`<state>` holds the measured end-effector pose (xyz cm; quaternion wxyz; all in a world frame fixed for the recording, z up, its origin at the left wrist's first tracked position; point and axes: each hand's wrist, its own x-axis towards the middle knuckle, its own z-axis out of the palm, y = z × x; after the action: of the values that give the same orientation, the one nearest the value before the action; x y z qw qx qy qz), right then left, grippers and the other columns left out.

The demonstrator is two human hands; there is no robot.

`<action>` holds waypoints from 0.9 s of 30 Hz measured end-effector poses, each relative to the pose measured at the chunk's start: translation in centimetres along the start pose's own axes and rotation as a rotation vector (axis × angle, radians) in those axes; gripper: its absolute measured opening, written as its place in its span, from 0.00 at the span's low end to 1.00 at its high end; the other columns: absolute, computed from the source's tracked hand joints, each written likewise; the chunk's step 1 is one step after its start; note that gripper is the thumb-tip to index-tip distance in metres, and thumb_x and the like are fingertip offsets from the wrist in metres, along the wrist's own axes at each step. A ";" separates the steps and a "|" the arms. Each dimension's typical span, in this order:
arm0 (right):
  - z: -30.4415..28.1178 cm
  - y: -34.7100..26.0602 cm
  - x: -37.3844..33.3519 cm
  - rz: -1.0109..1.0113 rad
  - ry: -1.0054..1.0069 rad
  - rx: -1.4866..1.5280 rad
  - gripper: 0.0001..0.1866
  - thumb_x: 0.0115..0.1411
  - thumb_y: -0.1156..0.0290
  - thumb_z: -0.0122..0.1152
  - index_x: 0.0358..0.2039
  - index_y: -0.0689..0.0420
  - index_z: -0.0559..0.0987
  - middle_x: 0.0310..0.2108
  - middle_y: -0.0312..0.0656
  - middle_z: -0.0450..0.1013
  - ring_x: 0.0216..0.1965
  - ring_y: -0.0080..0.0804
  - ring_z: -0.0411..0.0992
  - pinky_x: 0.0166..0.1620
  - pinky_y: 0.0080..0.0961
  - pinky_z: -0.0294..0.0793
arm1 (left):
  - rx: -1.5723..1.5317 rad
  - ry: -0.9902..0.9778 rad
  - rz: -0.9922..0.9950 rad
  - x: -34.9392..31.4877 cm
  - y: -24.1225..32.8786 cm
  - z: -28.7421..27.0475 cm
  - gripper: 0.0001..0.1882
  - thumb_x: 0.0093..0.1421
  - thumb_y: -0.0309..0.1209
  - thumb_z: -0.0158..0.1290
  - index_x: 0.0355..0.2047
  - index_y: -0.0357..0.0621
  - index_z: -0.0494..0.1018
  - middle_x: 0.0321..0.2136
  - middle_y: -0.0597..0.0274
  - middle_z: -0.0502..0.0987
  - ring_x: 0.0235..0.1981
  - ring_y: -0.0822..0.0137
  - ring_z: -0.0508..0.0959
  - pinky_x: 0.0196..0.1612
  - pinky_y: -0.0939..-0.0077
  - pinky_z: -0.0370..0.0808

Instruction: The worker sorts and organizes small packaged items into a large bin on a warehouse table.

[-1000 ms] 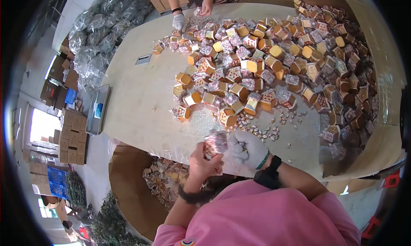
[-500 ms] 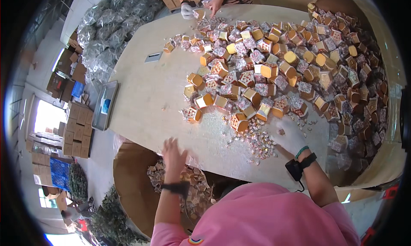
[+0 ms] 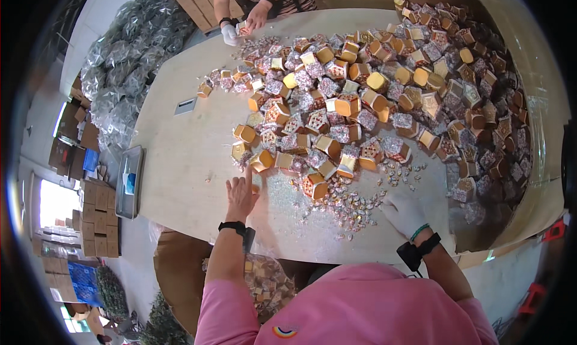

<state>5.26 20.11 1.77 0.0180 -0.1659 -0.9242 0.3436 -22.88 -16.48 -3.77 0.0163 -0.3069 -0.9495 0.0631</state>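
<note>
My left hand (image 3: 241,196) is bare and reaches over the near edge of the table (image 3: 174,165). Its index finger stretches toward the house-shaped ornaments at the near left of the pile, close to an orange-sided little house (image 3: 261,160). It grips nothing that I can see. In a white glove, my right hand (image 3: 404,213) rests low over the table. Beside it lies a scatter of small glittery wrapped-looking pieces (image 3: 351,207). Its fingertips are turned down, so a hold cannot be made out. Another little house (image 3: 314,186) stands at the scatter's far side.
A large heap of house ornaments (image 3: 433,105) spreads to the right into a cardboard bin (image 3: 544,189). A carton (image 3: 177,273) holding more houses stands below the near edge. Across the table a co-worker's hands (image 3: 243,27) handle a piece. A metal tray (image 3: 129,183) sits left.
My left hand has come from above the carton onto the table, reaching to the near houses. My right hand stays beside the small pieces. The whole view has shifted slightly.
</note>
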 end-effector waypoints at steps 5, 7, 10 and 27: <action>1.5 0.0 0.6 -0.035 -0.043 0.065 0.10 0.56 0.66 0.52 0.28 0.61 0.74 0.31 0.52 0.72 0.36 0.54 0.70 0.39 0.44 0.69 | -0.182 -0.080 -0.103 -2.1 1.0 -0.4 0.47 0.48 0.32 0.61 0.66 0.56 0.49 0.36 0.50 0.72 0.39 0.48 0.71 0.45 0.56 0.71; 2.3 0.2 0.9 -0.072 -0.052 0.088 0.11 0.57 0.66 0.51 0.28 0.60 0.74 0.30 0.52 0.72 0.36 0.54 0.70 0.39 0.43 0.69 | -0.233 -0.030 -0.135 -2.8 1.0 0.0 0.39 0.49 0.31 0.58 0.63 0.55 0.58 0.35 0.48 0.71 0.37 0.47 0.72 0.43 0.56 0.72; 2.4 -0.5 1.2 -0.105 -0.095 0.151 0.11 0.58 0.65 0.50 0.28 0.60 0.75 0.30 0.52 0.72 0.35 0.54 0.70 0.38 0.44 0.69 | -0.396 0.104 -0.188 -2.7 0.7 -0.3 0.21 0.50 0.32 0.54 0.47 0.47 0.74 0.33 0.46 0.70 0.38 0.46 0.71 0.41 0.55 0.73; 3.0 1.2 0.2 -0.144 -0.091 0.136 0.11 0.57 0.65 0.50 0.27 0.58 0.76 0.29 0.49 0.73 0.34 0.53 0.71 0.37 0.44 0.69 | -0.064 0.077 -0.005 3.7 6.1 -3.9 0.35 0.51 0.31 0.59 0.58 0.43 0.57 0.41 0.48 0.70 0.31 0.50 0.80 0.29 0.59 0.78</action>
<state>5.00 19.14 -1.30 0.0120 -0.0818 -0.9080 0.4107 -22.05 -9.02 -0.74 0.0434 -0.3071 -0.9505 0.0207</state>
